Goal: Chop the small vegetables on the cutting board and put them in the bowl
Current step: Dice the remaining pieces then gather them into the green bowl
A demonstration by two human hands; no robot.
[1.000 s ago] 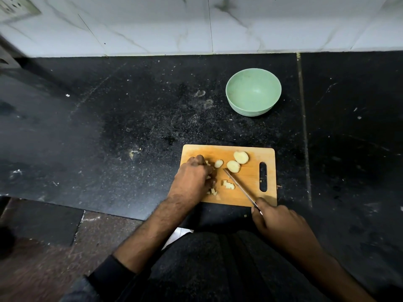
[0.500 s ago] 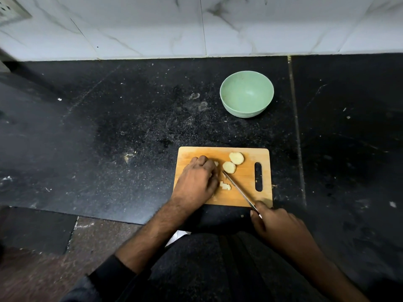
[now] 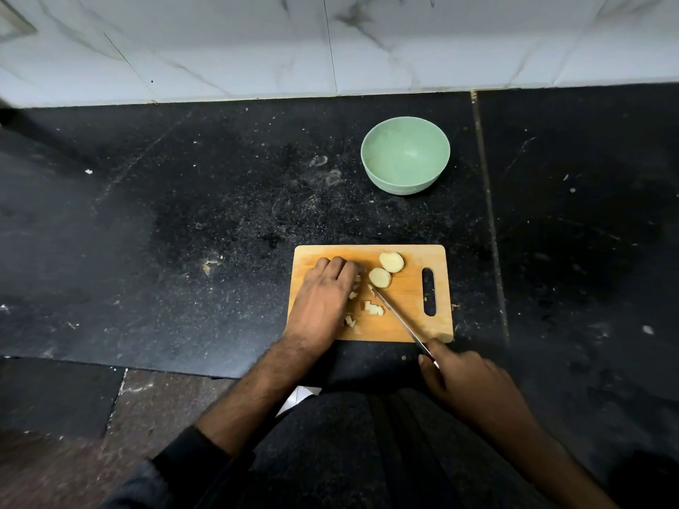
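Observation:
A wooden cutting board (image 3: pixel 411 325) lies at the near edge of the black counter. Two round potato slices (image 3: pixel 391 261) (image 3: pixel 380 277) sit on its far middle. Small chopped pieces (image 3: pixel 373 308) lie scattered in the board's centre. My left hand (image 3: pixel 321 303) rests on the board's left half, fingers curled down over more chopped pieces, which are mostly hidden under it. My right hand (image 3: pixel 466 380) grips a knife (image 3: pixel 398 317) by the handle, off the board's near right corner. The blade slants across the board, its tip just below the nearer slice. An empty green bowl (image 3: pixel 405 156) stands beyond the board.
The speckled black counter (image 3: pixel 183 233) stretches left and right, with a seam (image 3: pixel 488 200) to the right of the bowl. A white marble-patterned wall (image 3: pixel 330 49) runs along the back. My dark clothing and a lower ledge (image 3: pixel 55 394) fill the near side.
My left hand has closed further over the chopped pieces at the board's left. The knife has stayed slanted across the board, its tip near the slices.

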